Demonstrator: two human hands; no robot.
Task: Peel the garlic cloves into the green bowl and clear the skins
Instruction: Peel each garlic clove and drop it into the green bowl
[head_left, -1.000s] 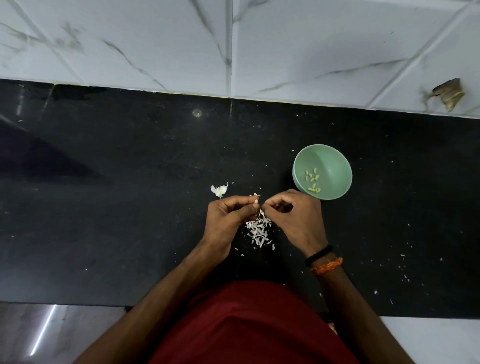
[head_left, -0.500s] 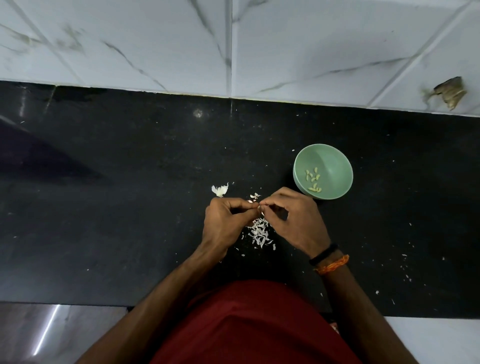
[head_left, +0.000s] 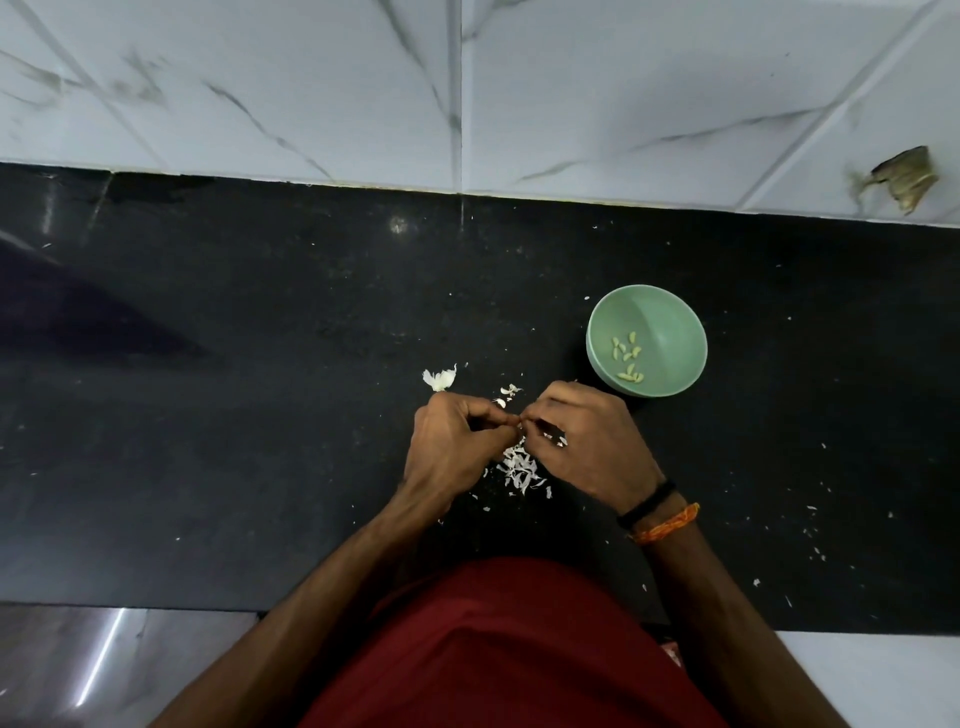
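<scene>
Both hands meet fingertip to fingertip over the black counter (head_left: 208, 415). Left hand (head_left: 449, 447): fingers curled in, thumb and forefinger pinched on something small where the tips meet. Right hand (head_left: 587, 441): likewise curled, tips pinched at the same spot. The item between them, presumably a garlic clove, is hidden by the fingers; cannot confirm.

Skin pile (head_left: 519, 470): white flakes on counter directly below and between the hands, partly covered by them. A few loose skins (head_left: 508, 392) just beyond the fingertips. Garlic remnant (head_left: 440, 378), white, sits just beyond the left hand's knuckles.

Green bowl (head_left: 675, 332): upright, beyond and to the right of the right hand, near but apart. Peeled cloves (head_left: 627, 358) inside, abt ten.

Surroundings: scattered white specks over counter, esp. right side. Marble-pattern wall tiles (head_left: 311, 78) behind. Brown scrap (head_left: 906, 179) on wall at far right. Black band (head_left: 647, 504) and orange thread (head_left: 667, 525) on right wrist. Red shirt (head_left: 509, 649) at the bottom.
</scene>
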